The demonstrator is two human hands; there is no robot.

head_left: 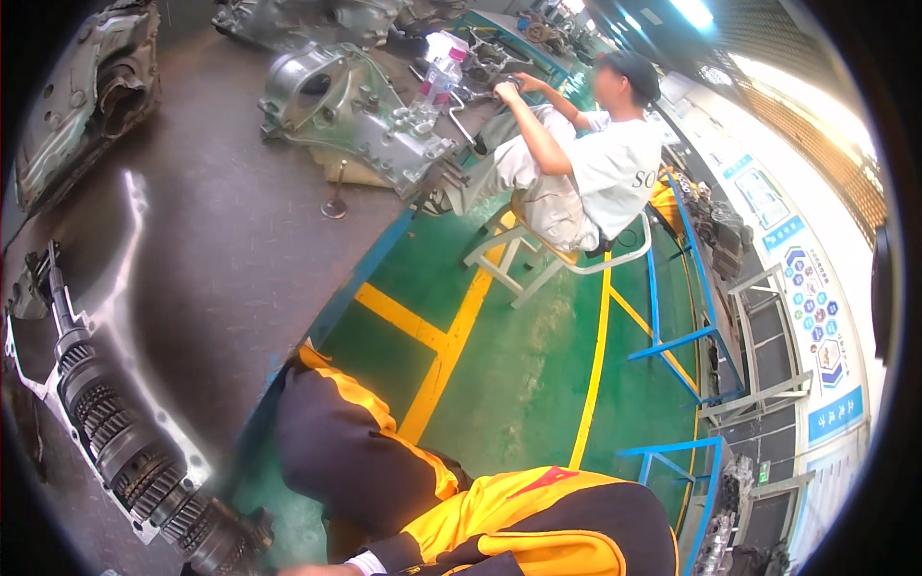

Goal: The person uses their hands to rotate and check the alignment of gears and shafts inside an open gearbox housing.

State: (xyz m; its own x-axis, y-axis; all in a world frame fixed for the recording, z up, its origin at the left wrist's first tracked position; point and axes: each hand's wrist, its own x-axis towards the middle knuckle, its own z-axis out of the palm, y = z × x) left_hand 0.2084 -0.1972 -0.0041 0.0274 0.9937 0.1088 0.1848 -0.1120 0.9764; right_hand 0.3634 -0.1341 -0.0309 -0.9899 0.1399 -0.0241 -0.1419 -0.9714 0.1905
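A small part of my right hand [325, 570] shows at the lower edge, beyond a white cuff [366, 563] and a black and yellow sleeve [471, 518]. Its fingers are cut off by the picture's edge, so what they hold or touch is hidden. Nearest to it is the end of a gear shaft [144, 480], a dark metal shaft stacked with toothed gears. It lies along a pale, open metal gearbox housing [125, 278] on the dark workbench [230, 259]. No part of my left hand appears.
Cast metal housings [346, 115] [91, 106] stand on the bench, with a clear bottle [442, 82] and an engine valve [335, 197]. A seated person [615, 173] works beyond on a stool [567, 252]. Blue-framed racks [711, 331] line the right, past a green floor [519, 384] with yellow lines.
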